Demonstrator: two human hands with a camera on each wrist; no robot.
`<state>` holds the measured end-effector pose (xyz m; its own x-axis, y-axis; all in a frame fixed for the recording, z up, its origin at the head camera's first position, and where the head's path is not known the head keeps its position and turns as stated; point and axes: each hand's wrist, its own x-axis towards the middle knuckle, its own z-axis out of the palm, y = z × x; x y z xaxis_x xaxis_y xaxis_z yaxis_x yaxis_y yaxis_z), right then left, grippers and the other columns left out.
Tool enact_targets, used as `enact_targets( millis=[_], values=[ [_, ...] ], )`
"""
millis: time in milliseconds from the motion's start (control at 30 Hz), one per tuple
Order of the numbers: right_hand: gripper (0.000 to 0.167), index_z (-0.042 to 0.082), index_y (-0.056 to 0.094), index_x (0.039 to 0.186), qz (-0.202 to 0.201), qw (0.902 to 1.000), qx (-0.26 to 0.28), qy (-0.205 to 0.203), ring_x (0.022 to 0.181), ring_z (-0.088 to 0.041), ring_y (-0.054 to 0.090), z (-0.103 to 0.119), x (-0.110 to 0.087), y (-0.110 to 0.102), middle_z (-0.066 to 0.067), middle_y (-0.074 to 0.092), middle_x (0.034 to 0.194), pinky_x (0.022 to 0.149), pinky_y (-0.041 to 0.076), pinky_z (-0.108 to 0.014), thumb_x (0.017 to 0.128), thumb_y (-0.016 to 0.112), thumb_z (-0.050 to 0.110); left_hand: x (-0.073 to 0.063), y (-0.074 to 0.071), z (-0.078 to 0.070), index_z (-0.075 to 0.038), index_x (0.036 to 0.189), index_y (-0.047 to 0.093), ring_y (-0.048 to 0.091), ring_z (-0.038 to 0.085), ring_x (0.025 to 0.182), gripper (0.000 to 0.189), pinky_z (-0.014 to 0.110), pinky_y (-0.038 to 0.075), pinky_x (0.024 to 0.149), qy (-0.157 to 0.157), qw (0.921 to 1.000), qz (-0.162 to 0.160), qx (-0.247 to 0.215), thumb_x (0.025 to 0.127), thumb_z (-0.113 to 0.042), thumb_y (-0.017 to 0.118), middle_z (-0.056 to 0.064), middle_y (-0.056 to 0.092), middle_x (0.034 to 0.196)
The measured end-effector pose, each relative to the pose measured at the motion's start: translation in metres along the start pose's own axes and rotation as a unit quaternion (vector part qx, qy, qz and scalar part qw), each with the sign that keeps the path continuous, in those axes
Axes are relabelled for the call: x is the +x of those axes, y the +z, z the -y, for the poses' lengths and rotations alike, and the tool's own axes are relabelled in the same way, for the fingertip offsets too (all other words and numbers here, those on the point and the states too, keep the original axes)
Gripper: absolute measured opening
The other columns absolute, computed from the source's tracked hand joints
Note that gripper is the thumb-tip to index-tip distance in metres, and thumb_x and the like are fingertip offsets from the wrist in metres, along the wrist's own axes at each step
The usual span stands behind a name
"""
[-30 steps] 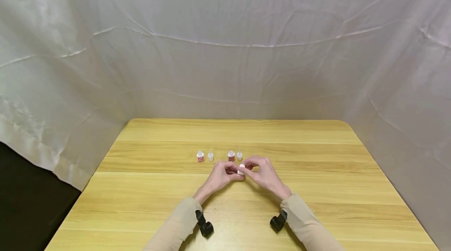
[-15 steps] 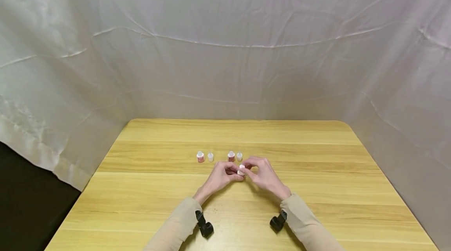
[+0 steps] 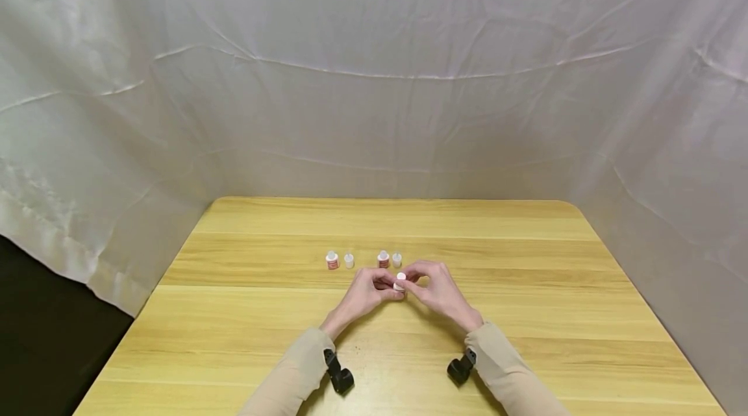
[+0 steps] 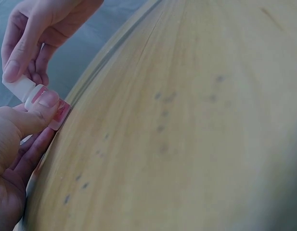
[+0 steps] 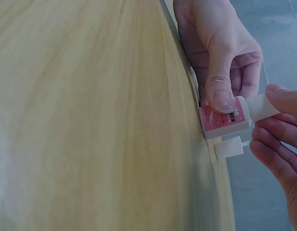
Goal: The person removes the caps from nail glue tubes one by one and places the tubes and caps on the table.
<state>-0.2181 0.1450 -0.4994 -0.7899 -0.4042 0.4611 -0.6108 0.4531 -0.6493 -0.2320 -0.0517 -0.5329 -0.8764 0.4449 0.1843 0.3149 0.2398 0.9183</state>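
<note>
Near the middle of the table, my left hand (image 3: 363, 294) grips a small white glue bottle (image 5: 224, 120) with a pink label. Its thumb presses on the label in both wrist views. The thumb and fingers of my right hand (image 3: 439, 287) pinch the white cap (image 4: 18, 87) at the bottle's neck. In the head view the bottle's body is mostly hidden by fingers, and the cap's top shows between the hands. Just beyond the hands stand a second bottle (image 3: 383, 260) with a pale nozzle and a loose white cap (image 3: 397, 259) with a thin stem.
Farther left on the wooden table (image 3: 263, 338) stand another bottle (image 3: 332, 261) and its loose cap (image 3: 349, 260). Small dark specks (image 4: 160, 128) mark the tabletop before the hands. A pale curtain (image 3: 386, 111) hangs behind and at both sides.
The right fingers have shifted slightly on the cap, and more of its top now shows. The left hand, bottle and standing items hold their places.
</note>
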Motion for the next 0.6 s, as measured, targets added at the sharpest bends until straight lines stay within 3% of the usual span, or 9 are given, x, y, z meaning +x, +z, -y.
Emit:
enact_targets(
  millis=[600],
  values=[
    [0.008, 0.006, 0.077, 0.092, -0.011, 0.9998, 0.013, -0.003, 0.072, -0.008, 0.069, 0.0017, 0.0011, 0.0008, -0.005, 0.077, 0.085, 0.073, 0.061, -0.026, 0.085, 0.079, 0.009, -0.0002, -0.0001, 0.001, -0.002, 0.103, 0.076, 0.074, 0.018, 0.085, 0.023, 0.018, 0.059, 0.077, -0.003, 1.0, -0.001, 0.001, 0.082, -0.007, 0.082, 0.014, 0.078, 0.096]
  ],
)
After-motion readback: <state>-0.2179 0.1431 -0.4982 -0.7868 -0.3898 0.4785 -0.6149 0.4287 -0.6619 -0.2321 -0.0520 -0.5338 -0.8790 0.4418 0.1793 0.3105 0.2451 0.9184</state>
